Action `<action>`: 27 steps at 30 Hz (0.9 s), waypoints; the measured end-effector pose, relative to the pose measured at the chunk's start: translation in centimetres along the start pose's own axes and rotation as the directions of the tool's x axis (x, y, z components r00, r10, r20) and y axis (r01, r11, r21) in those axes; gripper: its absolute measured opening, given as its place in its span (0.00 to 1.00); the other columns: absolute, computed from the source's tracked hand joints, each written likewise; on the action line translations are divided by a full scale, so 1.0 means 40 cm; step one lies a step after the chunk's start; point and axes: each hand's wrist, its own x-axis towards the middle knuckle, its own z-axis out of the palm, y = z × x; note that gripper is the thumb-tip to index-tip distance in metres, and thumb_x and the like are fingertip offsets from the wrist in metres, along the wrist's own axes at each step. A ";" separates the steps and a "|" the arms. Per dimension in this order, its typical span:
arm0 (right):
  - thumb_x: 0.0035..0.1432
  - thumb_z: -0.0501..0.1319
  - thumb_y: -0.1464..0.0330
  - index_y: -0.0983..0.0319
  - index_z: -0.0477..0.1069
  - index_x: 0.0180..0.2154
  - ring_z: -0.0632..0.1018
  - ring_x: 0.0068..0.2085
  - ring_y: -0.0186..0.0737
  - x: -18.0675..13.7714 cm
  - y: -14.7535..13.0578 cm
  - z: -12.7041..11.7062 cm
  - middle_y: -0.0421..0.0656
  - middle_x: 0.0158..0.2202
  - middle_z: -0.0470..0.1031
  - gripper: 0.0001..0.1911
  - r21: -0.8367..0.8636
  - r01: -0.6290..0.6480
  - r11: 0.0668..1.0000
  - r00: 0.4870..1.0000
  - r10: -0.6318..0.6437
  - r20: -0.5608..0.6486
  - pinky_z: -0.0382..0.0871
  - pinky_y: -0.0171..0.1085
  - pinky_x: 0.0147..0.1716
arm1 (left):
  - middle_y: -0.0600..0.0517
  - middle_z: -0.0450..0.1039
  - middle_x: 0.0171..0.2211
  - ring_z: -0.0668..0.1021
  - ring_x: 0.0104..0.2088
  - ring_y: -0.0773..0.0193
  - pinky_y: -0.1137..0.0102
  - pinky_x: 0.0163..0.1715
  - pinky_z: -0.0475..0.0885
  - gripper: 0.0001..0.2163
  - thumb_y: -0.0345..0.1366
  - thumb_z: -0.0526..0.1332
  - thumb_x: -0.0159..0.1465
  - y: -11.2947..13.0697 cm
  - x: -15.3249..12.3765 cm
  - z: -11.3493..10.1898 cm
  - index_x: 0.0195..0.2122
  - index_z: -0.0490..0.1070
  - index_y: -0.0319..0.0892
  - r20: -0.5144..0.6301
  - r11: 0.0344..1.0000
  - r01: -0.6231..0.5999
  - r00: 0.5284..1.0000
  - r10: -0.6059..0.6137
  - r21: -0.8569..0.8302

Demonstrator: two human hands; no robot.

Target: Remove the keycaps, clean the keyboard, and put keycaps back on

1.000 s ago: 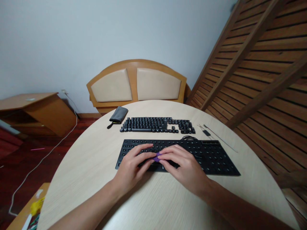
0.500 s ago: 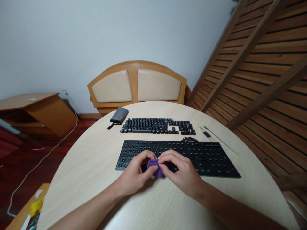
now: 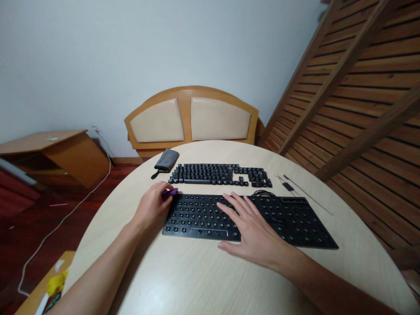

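In my left hand (image 3: 153,203) is a small folded purple cloth (image 3: 169,192), pinched at the upper left corner of a black keyboard base (image 3: 203,214). The base has its keycaps off, so rows of bare key sockets show. My right hand (image 3: 252,227) lies with fingers spread over the middle of the base and holds nothing. Part of the base is hidden beneath that hand. Just behind it, the loose black keycaps (image 3: 203,173) are laid out on the table in keyboard order.
A grey pouch (image 3: 166,160) with a strap lies at the back left of the round table (image 3: 183,271). To the right are a thin rod (image 3: 308,195) and a small wire tool with a black middle (image 3: 288,186). A coiled cable (image 3: 263,193) sits behind the keyboard base.
My left hand has carried the purple cloth left to the base's upper corner. My right hand has let go of the cloth and spread out over the base.
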 end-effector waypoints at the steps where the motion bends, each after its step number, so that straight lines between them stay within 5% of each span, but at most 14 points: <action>1: 0.51 0.70 0.49 0.56 0.60 0.68 0.55 0.71 0.63 -0.002 0.002 0.005 0.52 0.72 0.55 0.46 -0.006 -0.010 1.000 1.000 0.010 0.016 0.49 0.66 0.68 | 0.46 0.78 0.40 0.78 0.42 0.53 0.60 0.42 0.73 0.06 0.32 0.58 0.62 0.001 -0.002 0.003 0.39 0.74 0.44 0.034 1.000 -0.011 0.999 0.012 -0.007; 13: 0.59 0.65 0.49 0.56 0.64 0.66 0.57 0.71 0.64 -0.006 0.005 0.022 0.52 0.71 0.58 0.38 -0.056 -0.039 0.998 0.996 0.043 0.075 0.53 0.68 0.66 | 0.50 0.79 0.38 0.80 0.39 0.55 0.63 0.39 0.73 0.08 0.29 0.59 0.60 0.009 0.004 -0.051 0.38 0.75 0.45 0.282 0.990 -0.140 0.951 0.128 0.022; 19: 0.59 0.65 0.49 0.56 0.63 0.67 0.55 0.71 0.63 -0.006 0.010 0.026 0.51 0.71 0.57 0.39 -0.077 -0.041 0.996 0.995 0.047 0.085 0.52 0.68 0.66 | 0.48 0.78 0.43 0.79 0.42 0.56 0.62 0.42 0.74 0.08 0.30 0.58 0.64 0.023 -0.004 -0.038 0.42 0.74 0.44 0.200 0.989 -0.150 0.968 0.151 -0.017; 27: 0.59 0.63 0.47 0.55 0.62 0.67 0.53 0.72 0.61 -0.002 0.005 0.022 0.47 0.72 0.55 0.39 -0.104 -0.073 0.992 0.987 0.087 0.137 0.49 0.64 0.68 | 0.48 0.79 0.45 0.76 0.47 0.54 0.56 0.49 0.74 0.13 0.26 0.58 0.60 0.035 0.000 -0.035 0.44 0.75 0.44 0.348 0.920 -0.392 0.862 0.368 -0.002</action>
